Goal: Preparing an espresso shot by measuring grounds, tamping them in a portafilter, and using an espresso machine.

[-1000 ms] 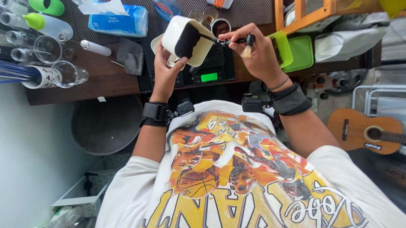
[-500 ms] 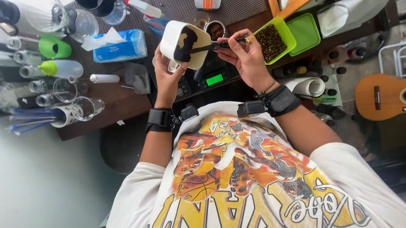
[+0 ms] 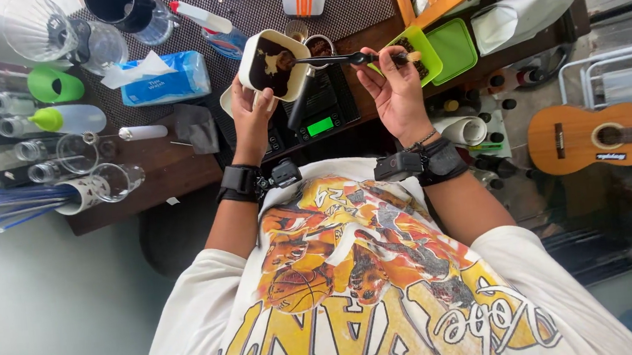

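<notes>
Cream-coloured cup [image 3: 273, 64], dark residue inside, tilted above the black scale [image 3: 317, 108]; left hand [image 3: 252, 118] closed in a firm grip around its base. Right hand [image 3: 394, 89], right of the cup, pinches a dark spoon [image 3: 335, 60] whose tip sits in the cup. Green tray [image 3: 439, 50] right of the scale; blue tissue pack [image 3: 164, 80] left of the cup, on the desk [image 3: 169, 172].
</notes>
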